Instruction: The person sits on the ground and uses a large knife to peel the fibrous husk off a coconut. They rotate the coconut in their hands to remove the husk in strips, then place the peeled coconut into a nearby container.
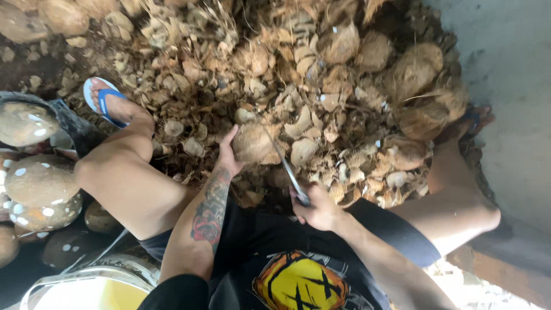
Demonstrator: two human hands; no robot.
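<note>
A: Nearest stuff?
B: Near left, a white bucket (86, 290) w/ yellowish contents, can't tell what. Just above it, dark wet-looking shelled coconuts (37, 181) stacked at the left edge.

A: Hands?
B: Right hand (318, 209) has its fingers closed round the handle of a knife (290, 172), blade angled up-left twd the coconut (252, 143). Left hand (228, 155), tattooed forearm, fingers spread & pressed on the coconut's left side, steadying it.

A: Where's that coconut exactly?
B: Center, btwn the person's knees, resting on the near edge of the husk pile (321, 109).

A: Farther out?
B: Husk pile spreads across the middle & far side – brown fibrous scraps, pale shell chips. Whole unhusked coconuts (413, 72) sit far right. Left foot in a blue-and-white flip-flop (100, 103) at far left. Grey wall (505, 86) on the right.
</note>
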